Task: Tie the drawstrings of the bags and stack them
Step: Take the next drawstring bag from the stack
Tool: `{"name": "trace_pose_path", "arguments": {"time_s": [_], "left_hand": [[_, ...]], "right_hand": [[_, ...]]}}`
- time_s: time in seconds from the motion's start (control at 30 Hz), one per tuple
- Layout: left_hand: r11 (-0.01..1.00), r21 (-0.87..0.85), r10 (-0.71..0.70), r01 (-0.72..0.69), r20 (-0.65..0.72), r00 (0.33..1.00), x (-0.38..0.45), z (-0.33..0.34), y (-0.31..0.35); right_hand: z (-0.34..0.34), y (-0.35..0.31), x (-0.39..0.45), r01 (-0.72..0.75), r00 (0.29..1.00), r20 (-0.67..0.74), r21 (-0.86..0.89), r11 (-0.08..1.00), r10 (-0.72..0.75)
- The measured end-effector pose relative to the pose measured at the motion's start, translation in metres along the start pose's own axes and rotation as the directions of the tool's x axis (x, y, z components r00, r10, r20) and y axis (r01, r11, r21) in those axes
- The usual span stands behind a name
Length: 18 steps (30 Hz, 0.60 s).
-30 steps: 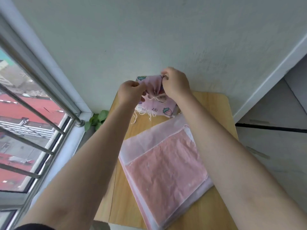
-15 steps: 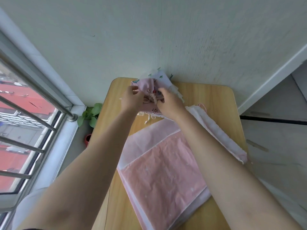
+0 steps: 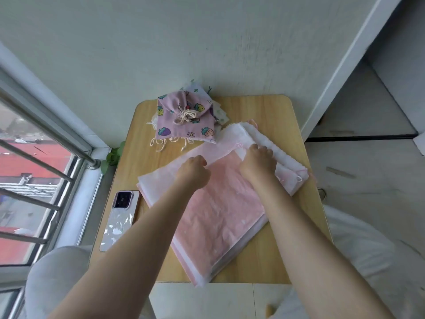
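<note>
Both hands curl knuckles-up on the pink-and-white bag stack (image 3: 213, 217), fingers tucked under, so what the left hand (image 3: 194, 172) and right hand (image 3: 258, 164) pinch I cannot tell. Behind, the tied strawberry-print bag (image 3: 184, 118) hides others beneath it. A phone (image 3: 120, 218) lies at the desk's (image 3: 296, 125) left edge.

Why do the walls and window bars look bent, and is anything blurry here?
Head view: the wide-angle lens bows the wall edges and window bars toward the borders; daylight from the window lights the table softly, with faint shadows and no harsh glare; the strawberry bag looks fairly sharp, while the forearms near the bottom edge are soft and stretched.
</note>
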<state>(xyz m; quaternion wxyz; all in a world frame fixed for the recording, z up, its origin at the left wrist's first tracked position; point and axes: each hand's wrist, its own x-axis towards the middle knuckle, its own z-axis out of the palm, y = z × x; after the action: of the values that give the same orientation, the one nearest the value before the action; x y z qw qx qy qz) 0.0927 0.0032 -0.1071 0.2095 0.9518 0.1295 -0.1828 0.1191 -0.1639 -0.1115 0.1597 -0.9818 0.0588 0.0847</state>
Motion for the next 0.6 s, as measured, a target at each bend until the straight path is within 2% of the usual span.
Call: {"name": "trace_pose_path", "arguments": {"time_s": [0.07, 0.13, 0.27, 0.33, 0.47, 0.53, 0.6], "left_hand": [[0.999, -0.049, -0.007, 0.007, -0.007, 1.0, -0.006, -0.001, 0.004], [0.998, -0.056, -0.007, 0.007, 0.01, 1.0, -0.011, -0.004, 0.006], [1.0, -0.016, -0.022, 0.026, 0.22, 0.975, -0.022, -0.015, 0.0], [0.998, -0.047, -0.024, 0.039, 0.285, 0.958, -0.026, -0.019, -0.009], [0.968, -0.226, -0.054, 0.108, 0.233, 0.971, -0.031, -0.024, -0.027], [0.848, -0.478, -0.129, 0.228, 0.231, 0.964, -0.034, -0.026, -0.037], [0.633, -0.702, -0.223, 0.327, 0.24, 0.945, -0.037, -0.028, -0.049]], "right_hand": [[0.002, 0.005, -0.001, -0.014, 0.999, -0.047, 0.026, 1.0, 0.016], [0.003, 0.007, -0.002, -0.008, 1.0, -0.03, 0.013, 1.0, 0.008], [0.002, 0.005, -0.004, 0.054, 0.992, 0.119, -0.034, 0.998, -0.05], [0.006, -0.005, -0.006, 0.101, 0.977, 0.191, -0.004, 0.995, -0.098], [0.017, -0.035, -0.02, 0.249, 0.927, 0.256, 0.127, 0.96, -0.275], [0.021, -0.054, -0.031, 0.322, 0.903, 0.226, 0.21, 0.923, -0.367], [0.025, -0.071, -0.041, 0.391, 0.879, 0.178, 0.259, 0.883, -0.442]]}}
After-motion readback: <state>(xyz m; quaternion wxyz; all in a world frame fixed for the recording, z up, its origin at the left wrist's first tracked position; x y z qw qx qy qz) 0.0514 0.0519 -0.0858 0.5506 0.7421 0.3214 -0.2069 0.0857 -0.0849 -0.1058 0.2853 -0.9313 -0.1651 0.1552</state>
